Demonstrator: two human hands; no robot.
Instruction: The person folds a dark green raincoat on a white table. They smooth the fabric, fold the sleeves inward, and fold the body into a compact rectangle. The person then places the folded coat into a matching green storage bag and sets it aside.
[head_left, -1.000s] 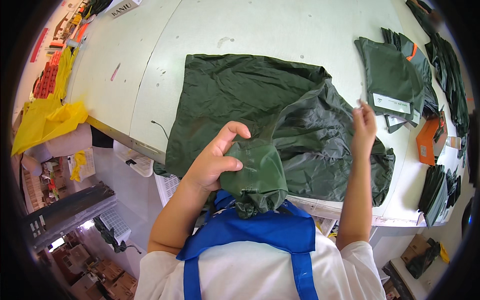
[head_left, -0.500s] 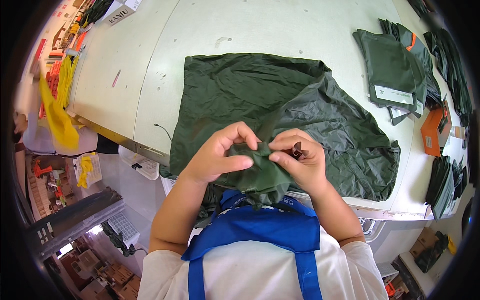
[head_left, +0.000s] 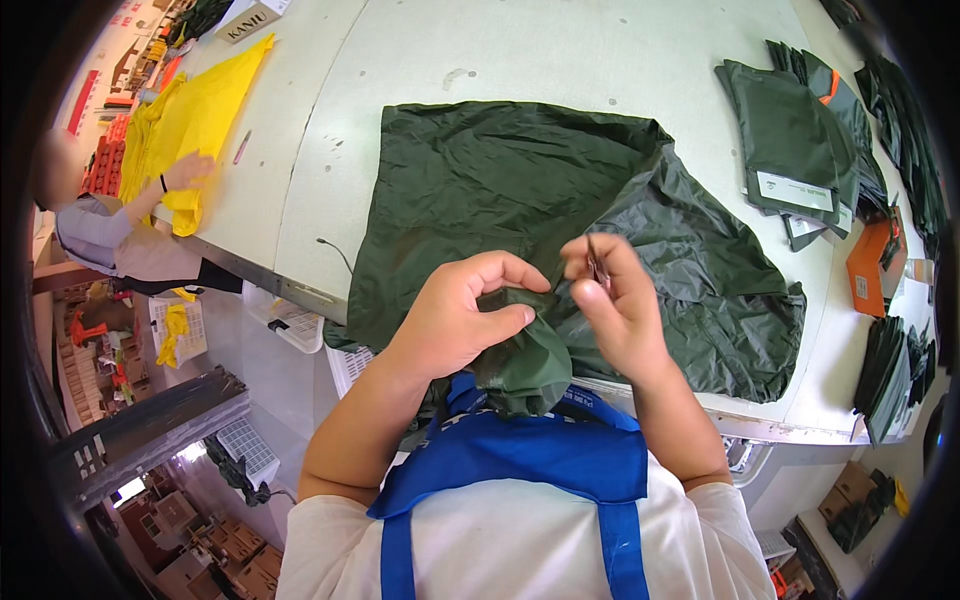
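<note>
A dark green, shiny thin-fabric piece (head_left: pixel 480 170), crumpled and spread wide, lies on the pale table in front of me. It could be rainwear; its full shape is hidden in folds. Near the table's front edge my left hand (head_left: pixel 465 310) grips a gathered part of it between thumb and fingers, and that part hangs down over my blue apron (head_left: pixel 510 455). Just right of it, my right hand (head_left: pixel 622 310) is raised off the fabric, its fingers closed round a small dark tool (head_left: pixel 597 262), perhaps thread snips, blurred by motion.
Flat green packs (head_left: pixel 785 140) with white labels lie at the right, beside an orange box (head_left: pixel 872 265) and more folded green pieces (head_left: pixel 880 370). At the far left a co-worker's hand (head_left: pixel 188 172) is at yellow fabric (head_left: pixel 225 90). White crates (head_left: pixel 285 320) stand below the table edge.
My right hand has lifted away from the gathered fabric, up and slightly right, with the small dark tool. My left hand keeps its grip. The co-worker's yellow fabric has swung onto the table.
</note>
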